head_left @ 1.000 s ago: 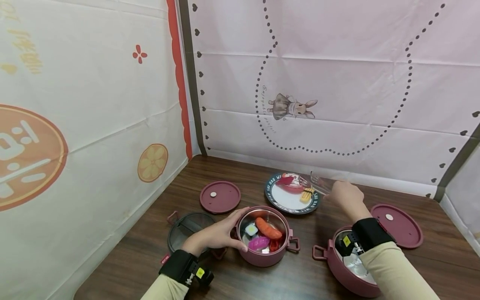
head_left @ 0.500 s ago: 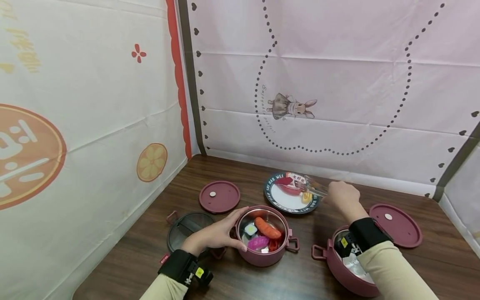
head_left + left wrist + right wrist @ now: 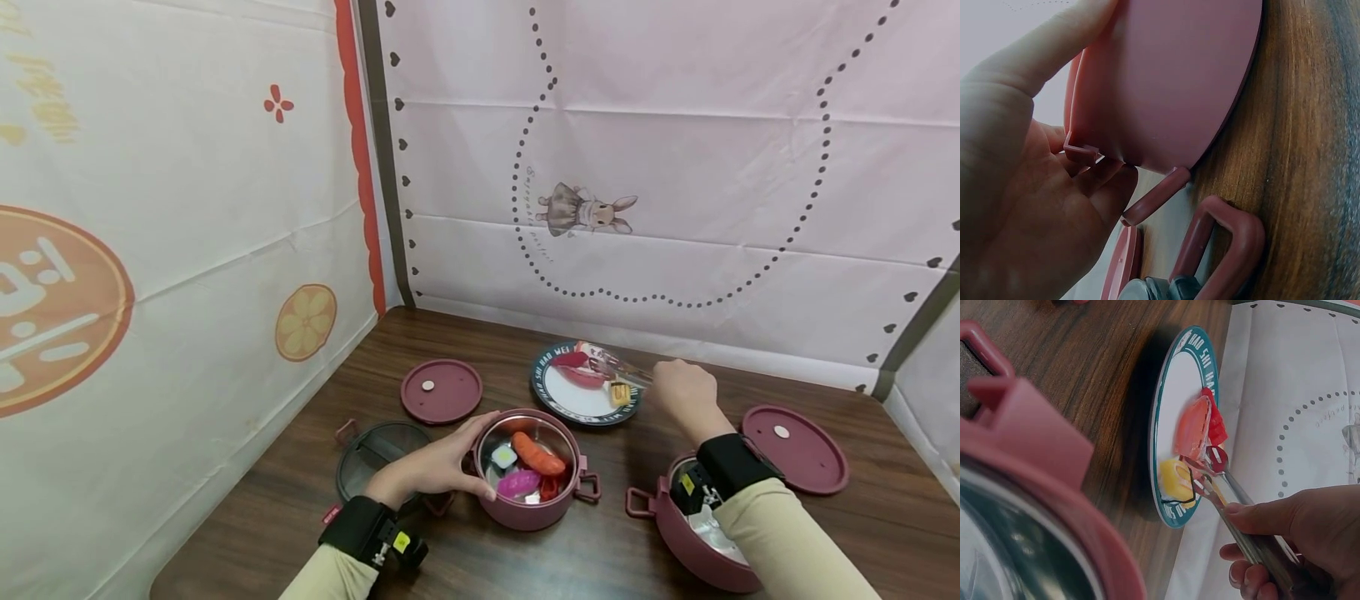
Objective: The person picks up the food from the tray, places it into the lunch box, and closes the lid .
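- While the left hand (image 3: 435,467) cups the filled pot (image 3: 531,477), several food pieces already lie inside.
- At its one o'clock, the right hand (image 3: 681,392) grips clear tongs (image 3: 1241,515) over the plate (image 3: 581,402), where pieces remain.

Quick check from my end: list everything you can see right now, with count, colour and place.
Filled pot: one, dusty pink, front centre, holding toy food pieces.
Second pot: one, dusty pink, front right, steel inside.
Lids: two, dusty pink, flat on the table, back left and far right.
Dark container: one, grey, left of the filled pot.
Plate: one, white with teal rim, back centre.
Toy food on plate: red, orange and yellow pieces.
Tongs: one, clear, tips over the plate.
Table: dark wood.
Left hand: cups the filled pot's side.
Right hand: grips the tongs.
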### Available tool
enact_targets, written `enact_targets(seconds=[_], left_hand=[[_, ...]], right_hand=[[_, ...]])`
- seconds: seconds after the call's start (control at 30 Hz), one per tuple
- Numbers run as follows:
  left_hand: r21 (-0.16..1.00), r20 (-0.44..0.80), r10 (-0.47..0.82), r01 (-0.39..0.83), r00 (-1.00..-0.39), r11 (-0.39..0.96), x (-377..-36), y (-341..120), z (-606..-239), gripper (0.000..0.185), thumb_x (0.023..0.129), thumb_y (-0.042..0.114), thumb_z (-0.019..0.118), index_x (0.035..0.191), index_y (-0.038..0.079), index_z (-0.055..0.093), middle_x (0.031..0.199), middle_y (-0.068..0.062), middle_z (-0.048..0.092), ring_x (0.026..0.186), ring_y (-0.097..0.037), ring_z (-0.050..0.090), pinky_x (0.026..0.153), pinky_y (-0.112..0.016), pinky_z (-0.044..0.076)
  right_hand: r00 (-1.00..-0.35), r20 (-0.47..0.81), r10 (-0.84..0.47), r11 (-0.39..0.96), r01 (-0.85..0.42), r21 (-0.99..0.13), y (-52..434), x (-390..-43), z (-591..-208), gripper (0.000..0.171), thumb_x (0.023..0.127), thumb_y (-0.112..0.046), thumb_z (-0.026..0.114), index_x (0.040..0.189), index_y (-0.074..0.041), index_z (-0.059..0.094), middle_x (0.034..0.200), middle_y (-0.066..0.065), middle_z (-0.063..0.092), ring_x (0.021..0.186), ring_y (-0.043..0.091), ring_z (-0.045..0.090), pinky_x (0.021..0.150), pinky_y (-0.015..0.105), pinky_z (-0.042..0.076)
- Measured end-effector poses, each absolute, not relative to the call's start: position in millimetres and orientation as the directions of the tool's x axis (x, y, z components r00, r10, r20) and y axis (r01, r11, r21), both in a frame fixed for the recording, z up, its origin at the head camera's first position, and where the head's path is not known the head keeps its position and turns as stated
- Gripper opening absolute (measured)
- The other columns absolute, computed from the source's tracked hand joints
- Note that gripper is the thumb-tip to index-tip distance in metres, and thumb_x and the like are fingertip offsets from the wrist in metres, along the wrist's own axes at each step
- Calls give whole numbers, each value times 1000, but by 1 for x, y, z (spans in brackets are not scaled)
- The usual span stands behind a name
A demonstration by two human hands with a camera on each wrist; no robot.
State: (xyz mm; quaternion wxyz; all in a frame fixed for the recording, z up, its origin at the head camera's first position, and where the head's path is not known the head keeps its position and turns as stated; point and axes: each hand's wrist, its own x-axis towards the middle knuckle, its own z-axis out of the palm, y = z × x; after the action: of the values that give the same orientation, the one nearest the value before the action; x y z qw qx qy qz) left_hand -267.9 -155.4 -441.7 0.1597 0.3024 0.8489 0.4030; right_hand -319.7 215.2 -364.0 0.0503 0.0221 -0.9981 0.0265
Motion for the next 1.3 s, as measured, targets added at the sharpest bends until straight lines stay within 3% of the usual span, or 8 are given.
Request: enact_targets(seconds=[0.33, 0.57, 0.83, 1.03, 1.17, 1.3], left_hand=[[772, -41, 650, 389, -759, 503, -269, -156, -442, 105, 84, 42, 80, 161, 22, 11, 165, -7, 18, 150, -32, 26, 115, -59, 33], [779, -24, 654, 396, -756, 487, -269, -155, -443, 106, 81, 43, 82, 160, 25, 14, 163, -5, 23, 148, -28, 30, 115, -56, 34], [780, -8, 663, 410, -749, 473, -269, -156, -442, 106, 82, 39, 81, 161, 23, 12, 163, -6, 22, 149, -30, 29, 114, -58, 34], [773, -18, 659, 408, -752, 486, -270, -156, -442, 107, 82, 43, 81, 161, 24, 12, 164, -7, 21, 149, -31, 29, 114, -58, 34], [775, -17, 661, 408, -751, 483, -270, -156, -442, 106, 82, 41, 81, 161, 22, 12, 164, -8, 21, 148, -32, 30, 114, -59, 34], [774, -15, 664, 411, -748, 481, -270, -156, -442, 107, 83, 41, 81, 161, 20, 11, 164, -9, 21, 149, -32, 29, 114, -58, 34]], right_hand=[[-995, 88, -49, 995, -56, -82, 224, -312, -354, 31, 88, -31, 71, 90, 0, 70, 97, 28, 69, 82, 44, 66, 63, 54, 53], [-995, 85, -53, 989, -64, -134, 227, -300, -341, 34, 89, -33, 71, 93, 0, 69, 94, 27, 68, 79, 43, 65, 59, 51, 51], [-985, 122, -120, 977, -139, -160, 226, -282, -323, 43, 91, -37, 68, 116, -2, 69, 110, 27, 69, 92, 42, 66, 63, 51, 51], [-964, 170, -203, 960, -230, -158, 220, -263, -313, 34, 90, -37, 71, 106, -7, 73, 100, 17, 73, 86, 35, 68, 62, 48, 51], [-953, 172, -248, 952, -273, -142, 212, -245, -307, 42, 90, -41, 71, 113, -5, 72, 103, 15, 74, 90, 37, 70, 70, 53, 54], [-948, 160, -276, 944, -298, -141, 206, -227, -304, 49, 90, -45, 70, 120, -6, 70, 106, 16, 75, 89, 36, 70, 68, 51, 54]])
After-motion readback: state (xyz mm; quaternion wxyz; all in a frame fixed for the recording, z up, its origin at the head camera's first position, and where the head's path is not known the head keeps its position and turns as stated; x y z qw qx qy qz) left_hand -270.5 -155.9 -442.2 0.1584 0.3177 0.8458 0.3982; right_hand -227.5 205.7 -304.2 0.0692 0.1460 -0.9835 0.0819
